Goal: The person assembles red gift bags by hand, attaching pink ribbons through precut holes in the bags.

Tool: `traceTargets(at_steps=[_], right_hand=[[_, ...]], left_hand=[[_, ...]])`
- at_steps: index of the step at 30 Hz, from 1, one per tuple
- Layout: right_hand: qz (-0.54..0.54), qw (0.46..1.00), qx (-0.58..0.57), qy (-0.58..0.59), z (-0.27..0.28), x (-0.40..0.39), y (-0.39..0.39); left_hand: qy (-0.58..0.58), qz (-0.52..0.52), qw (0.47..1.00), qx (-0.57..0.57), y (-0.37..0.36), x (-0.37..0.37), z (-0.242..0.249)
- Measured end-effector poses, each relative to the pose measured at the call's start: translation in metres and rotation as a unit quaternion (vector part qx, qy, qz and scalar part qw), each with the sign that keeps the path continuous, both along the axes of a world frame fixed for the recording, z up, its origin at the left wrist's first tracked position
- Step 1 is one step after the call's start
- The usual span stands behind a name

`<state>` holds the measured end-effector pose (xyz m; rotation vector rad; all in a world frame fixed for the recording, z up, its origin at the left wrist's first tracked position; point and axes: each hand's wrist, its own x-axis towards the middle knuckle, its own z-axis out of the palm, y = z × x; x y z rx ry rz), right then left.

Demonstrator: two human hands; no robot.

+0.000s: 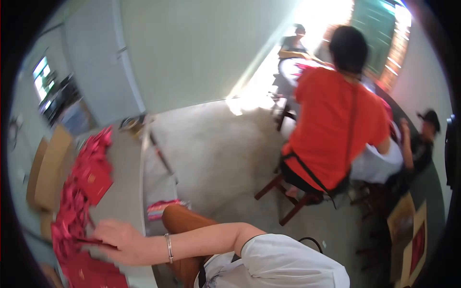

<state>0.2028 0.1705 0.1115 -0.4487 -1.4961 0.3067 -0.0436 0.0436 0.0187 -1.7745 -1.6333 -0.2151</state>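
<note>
Head view: R hand [121, 242] has fingers [102, 229] clamped on thin dk-red piece [87, 240], edge-on, blurry.

Motion blur softens the right hand [122, 243] where its fingers close on a dark red piece [96, 242], which they partly cover. The small mark on the red packet [92, 183] along the left edge of the table [125, 192] is too small to read; towards the table's near end, a second packet [89, 275] is cut off by the bottom border, as is the white sleeve [293, 264]. The knee [189, 220] hides one end of a striped bundle [157, 210]. A person in red [336, 129] blocks part of the white cloth [378, 165]; a capped person [423, 152] is blurred.
</note>
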Motion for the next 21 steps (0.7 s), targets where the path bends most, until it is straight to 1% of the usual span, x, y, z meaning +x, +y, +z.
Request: traceTargets(at_steps=[1, 2, 3, 4, 5, 6, 7, 8, 9, 10, 12, 14, 15, 17, 18, 20, 21], right_hand=[[-0.040, 0.999, 0.016, -0.025, 0.000, -0.010, 0.002], [-0.067, 0.996, 0.028, -0.047, 0.000, -0.019, 0.000], [-0.065, 0.994, 0.019, -0.090, -0.004, -0.032, -0.005], [-0.052, 0.990, 0.010, -0.134, -0.010, -0.045, -0.008], [-0.052, 0.977, 0.037, -0.204, -0.025, -0.065, -0.011], [0.073, 0.945, -0.096, -0.304, -0.029, -0.081, -0.025], [0.167, 0.929, -0.154, -0.292, -0.038, -0.095, -0.034], [0.261, 0.899, -0.215, -0.278, -0.047, -0.107, -0.039], [0.285, 0.903, -0.200, -0.250, -0.062, -0.114, -0.040], [0.251, 0.924, -0.163, -0.240, -0.065, -0.113, -0.031], [0.202, 0.918, -0.093, -0.329, -0.070, -0.097, -0.015], [0.116, 0.911, -0.026, -0.396, -0.083, -0.081, 0.002], [0.121, 0.908, -0.025, -0.400, -0.091, -0.077, 0.006], [0.176, 0.881, -0.091, -0.429, -0.103, -0.071, 0.011], [0.191, 0.889, -0.085, -0.408, -0.106, -0.070, 0.015], [0.160, 0.922, -0.083, -0.344, -0.111, -0.075, 0.052], [0.108, 0.927, -0.114, -0.341, -0.101, -0.076, 0.078]], left_hand=[[-0.001, 0.094, 0.990, -0.108, -0.005, 0.018, 0.023], [-0.051, 0.026, 0.998, -0.006, 0.009, -0.006, -0.010], [-0.075, -0.026, 0.997, 0.004, 0.001, -0.035, -0.043], [-0.072, -0.018, 0.997, 0.006, 0.002, -0.018, -0.031], [-0.112, -0.029, 0.993, -0.001, 0.001, -0.026, -0.045], [-0.229, -0.034, 0.972, -0.047, -0.002, 0.003, -0.011], [-0.271, -0.002, 0.963, -0.016, -0.009, 0.001, -0.025], [-0.345, 0.086, 0.932, -0.075, -0.008, 0.014, -0.005], [-0.277, 0.100, 0.955, -0.043, -0.018, 0.005, -0.026], [-0.253, 0.100, 0.961, -0.045, -0.020, -0.004, -0.033], [-0.276, 0.129, 0.951, -0.061, -0.023, 0.005, -0.023], [-0.283, 0.137, 0.947, -0.064, -0.021, 0.010, -0.024], [-0.288, 0.142, 0.945, -0.064, -0.020, 0.010, -0.025], [-0.290, 0.147, 0.943, -0.070, -0.017, 0.008, -0.022], [-0.289, 0.142, 0.944, -0.070, -0.015, 0.007, -0.021], [-0.294, 0.139, 0.943, -0.067, -0.017, 0.008, -0.020], [-0.293, 0.136, 0.944, -0.066, -0.017, 0.007, -0.022]])
